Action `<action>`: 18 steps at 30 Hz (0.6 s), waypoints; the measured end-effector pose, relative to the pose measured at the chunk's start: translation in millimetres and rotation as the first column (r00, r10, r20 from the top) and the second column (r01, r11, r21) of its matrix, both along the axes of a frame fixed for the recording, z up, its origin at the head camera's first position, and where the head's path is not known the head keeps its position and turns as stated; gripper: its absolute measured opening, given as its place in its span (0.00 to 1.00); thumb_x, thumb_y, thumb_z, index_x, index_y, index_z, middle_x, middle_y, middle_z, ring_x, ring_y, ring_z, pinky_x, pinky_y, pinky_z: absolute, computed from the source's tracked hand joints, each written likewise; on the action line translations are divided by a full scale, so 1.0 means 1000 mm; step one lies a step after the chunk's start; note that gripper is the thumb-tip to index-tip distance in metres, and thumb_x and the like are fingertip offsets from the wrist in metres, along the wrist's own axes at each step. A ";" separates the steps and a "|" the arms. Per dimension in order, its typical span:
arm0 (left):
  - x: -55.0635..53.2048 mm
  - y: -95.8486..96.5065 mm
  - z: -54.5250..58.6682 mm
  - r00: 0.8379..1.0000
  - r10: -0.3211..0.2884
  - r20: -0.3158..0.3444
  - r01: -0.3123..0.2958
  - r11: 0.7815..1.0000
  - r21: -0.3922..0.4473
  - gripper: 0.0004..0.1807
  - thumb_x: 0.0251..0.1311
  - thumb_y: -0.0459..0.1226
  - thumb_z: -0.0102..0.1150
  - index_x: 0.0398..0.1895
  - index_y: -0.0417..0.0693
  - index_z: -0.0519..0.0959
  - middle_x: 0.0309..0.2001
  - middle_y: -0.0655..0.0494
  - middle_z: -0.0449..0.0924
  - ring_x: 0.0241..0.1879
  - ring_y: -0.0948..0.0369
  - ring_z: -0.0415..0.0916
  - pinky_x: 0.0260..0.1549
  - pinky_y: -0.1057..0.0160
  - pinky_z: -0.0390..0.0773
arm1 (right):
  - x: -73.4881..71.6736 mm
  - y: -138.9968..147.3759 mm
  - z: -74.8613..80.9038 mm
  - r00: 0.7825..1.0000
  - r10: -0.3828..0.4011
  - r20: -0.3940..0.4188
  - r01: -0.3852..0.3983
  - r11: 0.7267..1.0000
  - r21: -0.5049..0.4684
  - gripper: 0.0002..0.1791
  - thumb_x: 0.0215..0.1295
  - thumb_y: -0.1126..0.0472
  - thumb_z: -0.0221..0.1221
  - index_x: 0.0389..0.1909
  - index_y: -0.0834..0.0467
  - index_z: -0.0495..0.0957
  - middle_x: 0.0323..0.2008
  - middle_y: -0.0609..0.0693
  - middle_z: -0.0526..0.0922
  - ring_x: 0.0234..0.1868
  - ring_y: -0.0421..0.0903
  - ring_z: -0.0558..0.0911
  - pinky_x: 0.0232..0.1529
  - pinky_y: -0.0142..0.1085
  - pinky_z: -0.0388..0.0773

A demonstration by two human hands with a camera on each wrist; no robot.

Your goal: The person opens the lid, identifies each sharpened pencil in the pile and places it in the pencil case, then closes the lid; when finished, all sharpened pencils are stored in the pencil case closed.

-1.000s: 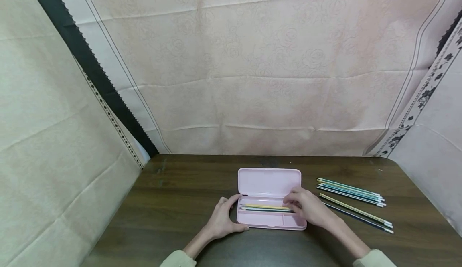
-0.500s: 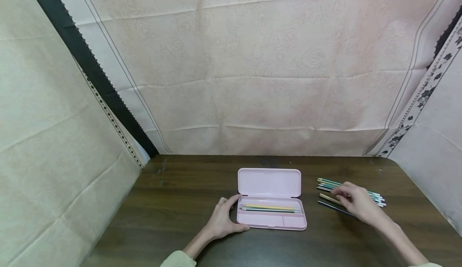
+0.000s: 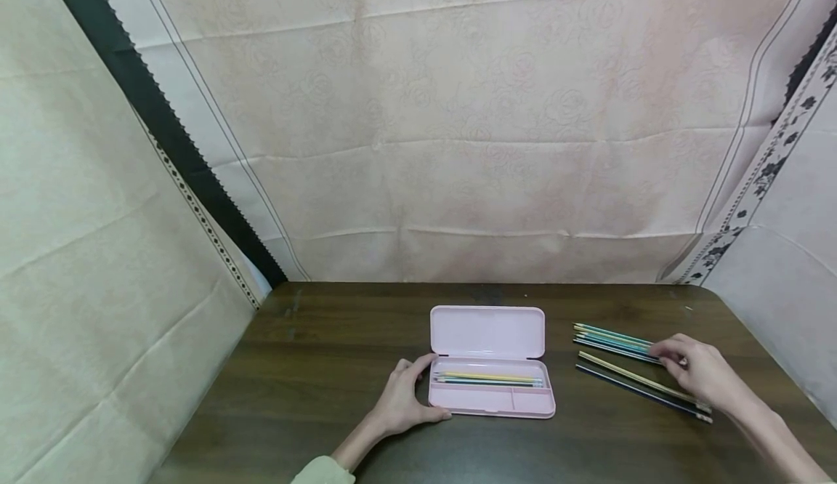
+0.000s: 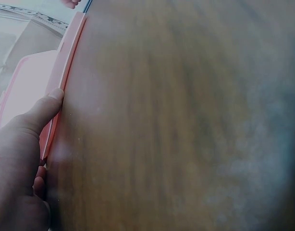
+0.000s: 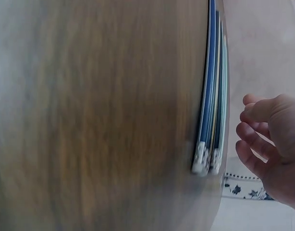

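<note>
A pink pencil case (image 3: pixel 487 331) lies with its lid up on the table, and several pencils (image 3: pixel 487 378) rest in its long compartment. My left hand (image 3: pixel 400 400) holds the case at its left end, thumb on the front corner and fingers at the back; in the left wrist view the thumb (image 4: pixel 49 103) presses the case's edge. My right hand (image 3: pixel 702 368) hovers over the eraser ends of the loose teal and green pencils (image 3: pixel 615 340). Its fingers are bent loosely with nothing seen between them in the right wrist view.
Nearer the front, a yellowish pencil group (image 3: pixel 628 375) and a dark blue pencil group (image 3: pixel 634 392) lie slanted on the brown wooden table (image 3: pixel 314 353). A pale patterned cloth (image 3: pixel 458 142) hangs behind the table, with more cloth at both sides.
My right hand has left the pencil case and moved right, across the loose pencils to their eraser ends. The left hand has stayed at the case. The pencils in the case are now uncovered.
</note>
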State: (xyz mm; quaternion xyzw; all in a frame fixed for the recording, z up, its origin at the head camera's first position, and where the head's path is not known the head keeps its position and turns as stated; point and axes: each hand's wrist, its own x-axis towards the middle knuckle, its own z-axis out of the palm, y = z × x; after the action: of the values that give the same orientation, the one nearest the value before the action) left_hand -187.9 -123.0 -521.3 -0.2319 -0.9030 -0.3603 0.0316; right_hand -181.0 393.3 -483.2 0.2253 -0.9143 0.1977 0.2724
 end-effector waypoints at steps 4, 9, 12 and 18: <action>0.001 0.000 0.001 1.000 -0.002 -0.021 0.002 1.000 0.002 0.50 0.38 0.54 0.82 0.68 0.51 0.71 0.41 0.58 0.69 0.42 0.60 0.65 0.37 0.61 0.70 | -0.001 0.012 -0.003 0.998 -0.035 0.050 0.035 0.999 0.020 0.17 0.44 0.80 0.70 0.31 0.57 0.84 0.30 0.46 0.81 0.28 0.30 0.74 0.27 0.30 0.71; 0.002 0.001 0.001 1.000 -0.008 -0.018 0.008 1.000 0.003 0.50 0.39 0.54 0.82 0.68 0.50 0.71 0.41 0.58 0.69 0.42 0.61 0.65 0.36 0.62 0.70 | -0.002 0.023 -0.006 0.997 -0.051 0.061 0.049 0.998 0.032 0.17 0.41 0.79 0.70 0.31 0.56 0.84 0.28 0.41 0.79 0.29 0.30 0.73 0.28 0.30 0.69; 0.002 0.001 0.001 1.000 -0.005 -0.001 0.005 1.000 0.002 0.50 0.39 0.54 0.82 0.69 0.51 0.71 0.41 0.58 0.69 0.42 0.61 0.65 0.37 0.62 0.70 | -0.003 0.027 -0.008 0.996 -0.065 0.057 0.063 0.997 0.033 0.17 0.41 0.78 0.71 0.30 0.56 0.84 0.28 0.41 0.79 0.28 0.29 0.73 0.27 0.30 0.69; 0.002 0.000 0.001 1.000 -0.002 0.001 0.002 1.000 0.000 0.51 0.39 0.54 0.82 0.69 0.51 0.71 0.42 0.58 0.69 0.42 0.61 0.65 0.37 0.62 0.70 | -0.006 0.033 -0.009 0.996 -0.067 0.060 0.066 0.997 0.028 0.16 0.42 0.78 0.70 0.30 0.57 0.83 0.27 0.42 0.79 0.26 0.29 0.70 0.24 0.33 0.69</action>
State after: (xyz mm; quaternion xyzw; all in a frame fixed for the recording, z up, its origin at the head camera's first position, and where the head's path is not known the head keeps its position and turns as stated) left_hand -186.3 -122.7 -519.9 -0.2328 -0.9027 -0.3605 0.0308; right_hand -187.1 425.8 -492.6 0.1921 -0.9316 0.1835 0.2479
